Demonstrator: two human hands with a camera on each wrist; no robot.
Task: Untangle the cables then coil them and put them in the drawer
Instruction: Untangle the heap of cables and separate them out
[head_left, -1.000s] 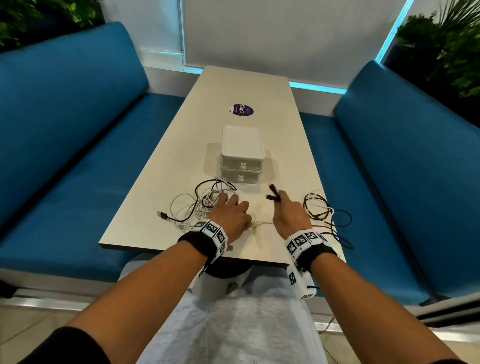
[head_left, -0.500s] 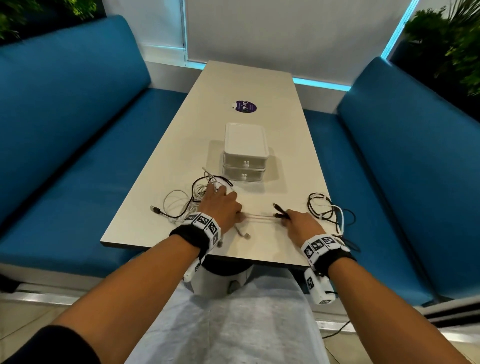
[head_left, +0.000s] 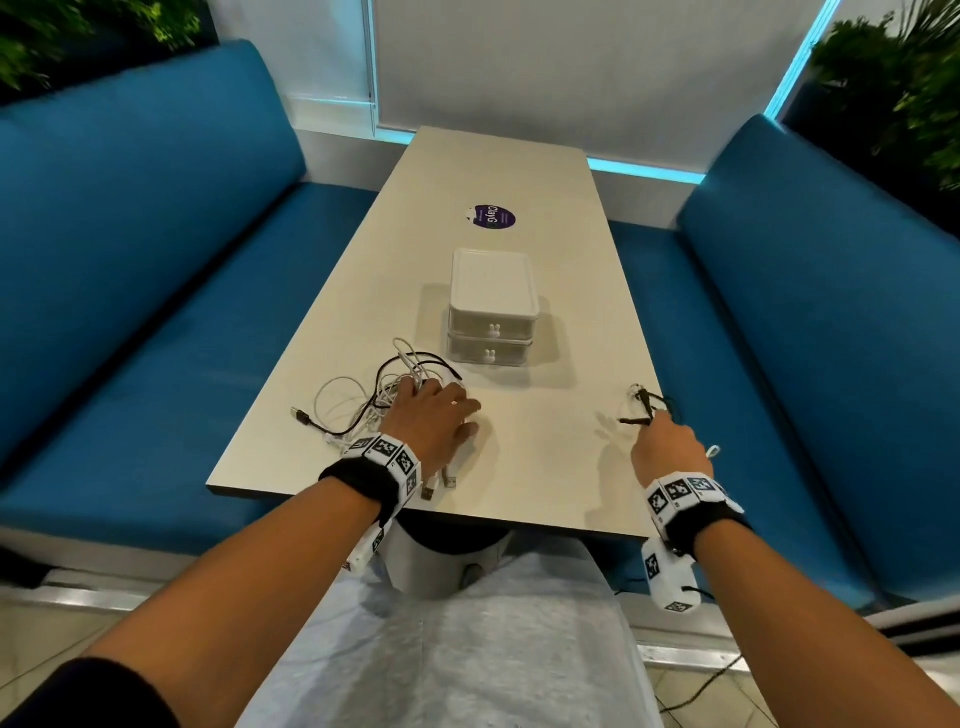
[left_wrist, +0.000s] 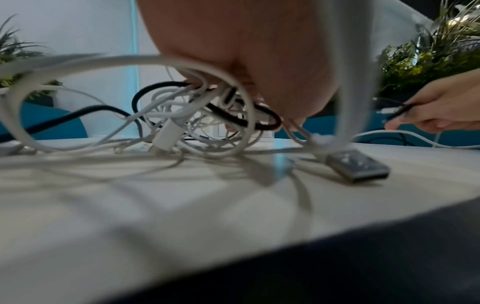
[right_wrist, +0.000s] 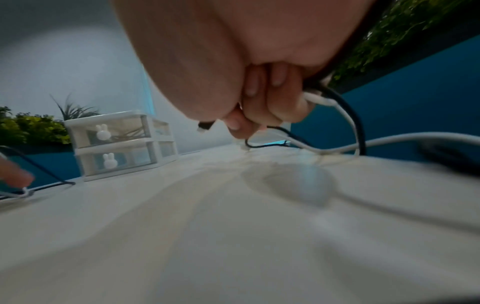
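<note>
Setting: booth, long beige table (head_left: 519, 171) between two blue benches (head_left: 130, 291), plants behind the backrests
Drawer unit: white two-drawer box (head_left: 492, 306) mid-table, both drawers pushed in, rabbit-shaped knobs facing the near edge
Tangle: white and black cables (head_left: 374, 397) knotted in a heap near the near-left corner, just short of the drawer unit; black plug end trails toward the left edge
Left hand: left hand (head_left: 434, 421) palm down on the right side of the heap, fingers bent into the loops and gripping strands, per left wrist view (left_wrist: 233, 61)
Loose plugs: two USB ends (head_left: 439, 486) on the table by the left wrist, at the near edge
Right hand: right hand (head_left: 670, 447) at the right edge near the near-right corner, fingers curled tight, pinching a black cable (right_wrist: 345, 107) and a white cable (right_wrist: 322, 101)
Held cables: black plug tip sticks out past the thumb; slack hangs over the right edge
</note>
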